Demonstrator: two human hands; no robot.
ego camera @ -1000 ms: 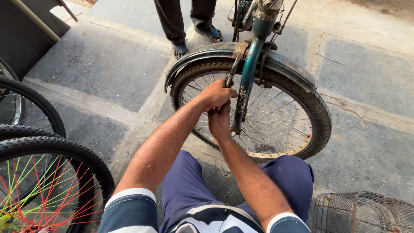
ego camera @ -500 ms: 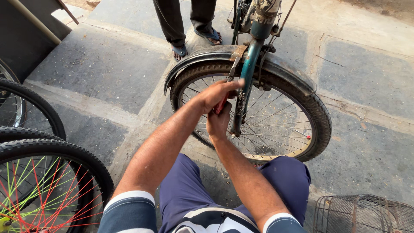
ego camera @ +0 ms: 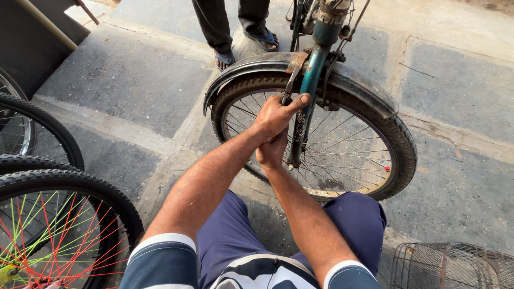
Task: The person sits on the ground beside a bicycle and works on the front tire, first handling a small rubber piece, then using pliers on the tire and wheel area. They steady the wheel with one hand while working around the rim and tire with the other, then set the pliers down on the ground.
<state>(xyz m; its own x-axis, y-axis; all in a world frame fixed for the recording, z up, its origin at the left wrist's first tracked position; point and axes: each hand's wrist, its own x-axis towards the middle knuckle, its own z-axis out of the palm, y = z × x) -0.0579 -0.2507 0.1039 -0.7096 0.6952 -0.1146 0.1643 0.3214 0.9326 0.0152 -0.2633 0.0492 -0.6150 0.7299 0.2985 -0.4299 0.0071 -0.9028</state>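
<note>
gripping teal fork [ego camera: 309, 80] now, left hand [ego camera: 276, 115] thumb raised vs before, right hand [ego camera: 272, 151] grip hidden, can't tell

Right hand [ego camera: 272, 151] mostly hidden under left hand [ego camera: 277, 114]; its grip cannot be told. Whatever left hand's fingers pinch is too small to tell. Teal fork [ego camera: 308, 85] top cut off by upper edge. Standing person [ego camera: 230, 21] at top centre cut off above shins. Wire basket [ego camera: 455, 266] cropped at lower right corner. Wheel with coloured spokes [ego camera: 53, 235] cropped at lower left. Two more tyres [ego camera: 37, 120] run off left edge.
</note>
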